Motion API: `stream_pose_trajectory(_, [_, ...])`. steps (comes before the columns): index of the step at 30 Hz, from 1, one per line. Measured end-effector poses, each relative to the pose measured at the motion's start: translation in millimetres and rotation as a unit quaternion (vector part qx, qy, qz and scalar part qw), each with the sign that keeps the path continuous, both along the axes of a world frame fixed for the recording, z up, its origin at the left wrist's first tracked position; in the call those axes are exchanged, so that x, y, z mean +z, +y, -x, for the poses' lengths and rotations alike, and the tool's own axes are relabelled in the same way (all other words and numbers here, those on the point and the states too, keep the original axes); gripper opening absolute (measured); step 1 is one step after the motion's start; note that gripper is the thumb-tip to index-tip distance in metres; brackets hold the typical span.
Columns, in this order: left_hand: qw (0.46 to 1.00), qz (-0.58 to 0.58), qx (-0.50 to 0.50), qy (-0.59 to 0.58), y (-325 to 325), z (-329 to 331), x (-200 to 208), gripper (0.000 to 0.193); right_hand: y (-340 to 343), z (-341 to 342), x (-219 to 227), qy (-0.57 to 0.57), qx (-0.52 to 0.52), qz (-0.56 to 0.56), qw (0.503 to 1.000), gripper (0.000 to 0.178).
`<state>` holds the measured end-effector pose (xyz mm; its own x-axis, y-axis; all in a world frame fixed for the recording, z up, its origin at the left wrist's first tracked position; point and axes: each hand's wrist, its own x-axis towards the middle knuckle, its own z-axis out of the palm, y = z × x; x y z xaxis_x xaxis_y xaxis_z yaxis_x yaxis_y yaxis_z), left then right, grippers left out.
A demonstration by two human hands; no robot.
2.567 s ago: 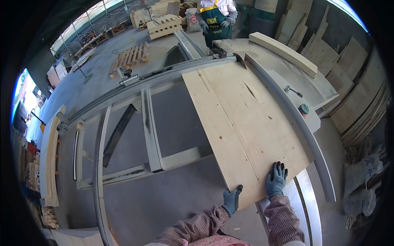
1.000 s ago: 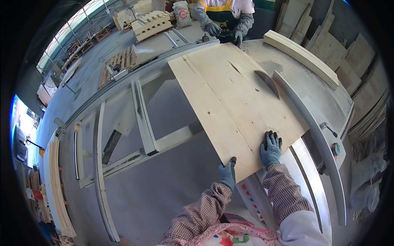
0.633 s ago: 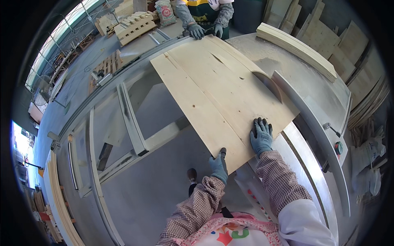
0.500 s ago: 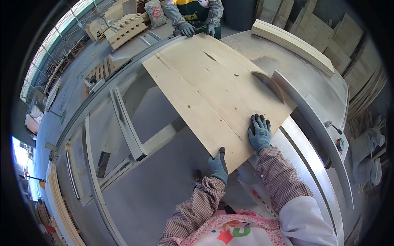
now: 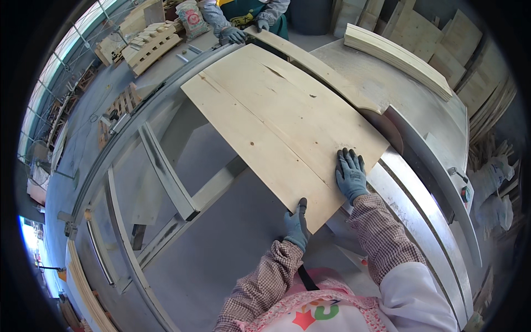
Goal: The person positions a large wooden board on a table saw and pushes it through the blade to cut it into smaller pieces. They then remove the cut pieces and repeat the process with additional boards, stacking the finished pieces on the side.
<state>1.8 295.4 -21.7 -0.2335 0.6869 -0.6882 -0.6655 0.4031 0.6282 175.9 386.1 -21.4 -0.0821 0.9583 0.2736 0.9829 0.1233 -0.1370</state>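
Observation:
A wide, pale wooden board (image 5: 260, 127) lies across the saw table. My left hand (image 5: 297, 224), in a blue-grey glove, grips its near left corner with the thumb on top; the other fingers are partly hidden below. Flat on the board near its right edge lies my right hand (image 5: 351, 174), gloved, fingers spread. Just beyond it stands a round saw blade (image 5: 390, 130). A narrow wooden strip (image 5: 315, 63) lies along the board's far right side, a dark gap between them. A co-worker's gloved hand (image 5: 263, 25) touches the strip's far end; the other gloved hand (image 5: 234, 35) is beside it.
A long metal fence (image 5: 437, 171) runs right of the blade. Stacked strips (image 5: 398, 61) lie on the far right table. Left of the board is an open metal frame (image 5: 168, 171). A loaded pallet (image 5: 152, 50) and a sack (image 5: 192, 21) stand on the floor at the back left.
The strip has come apart from the board's right side, its far end by the co-worker's hand. The board sits slightly further left in view. My hands keep their places on it.

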Motion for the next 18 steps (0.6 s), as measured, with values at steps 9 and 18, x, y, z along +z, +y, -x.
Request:
stream_pose_trajectory(9, [0.997, 0.052, -0.047, -0.016, -20.9, 65.6, -23.6, 0.045, -22.2, 62.5, 4.5, -0.006, 0.005, 0.017, 1.0, 0.052])
stream_pose_trajectory(18, [0.997, 0.034, -0.061, 0.013, -79.2, 96.3, -22.8, 0.046, -76.0, 97.0, 14.7, -0.02, 0.011, 0.029, 0.999, 0.052])
